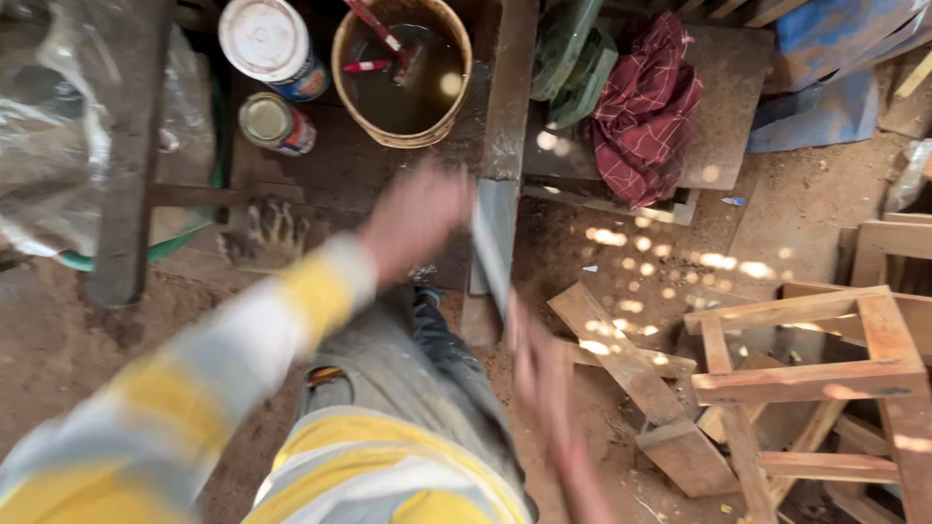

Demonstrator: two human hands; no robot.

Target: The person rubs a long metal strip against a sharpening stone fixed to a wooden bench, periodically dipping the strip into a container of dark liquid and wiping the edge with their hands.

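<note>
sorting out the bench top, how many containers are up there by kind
Cans with lids: 2, the larger white-topped can and the smaller can
Buckets: 1, the tan bucket holding murky liquid and red-handled tools
Total: 3
Both hands are blurred: the left hand and right hand are by a grey strip.

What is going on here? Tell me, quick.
A person in a yellow-and-white striped sleeve stands over a dirt workshop floor, both hands blurred. The left hand and the right hand are at either end of a long grey strip; whether they grip it is unclear. Above sit a bucket of murky liquid and two cans. A wooden stool frame stands at the right.
</note>
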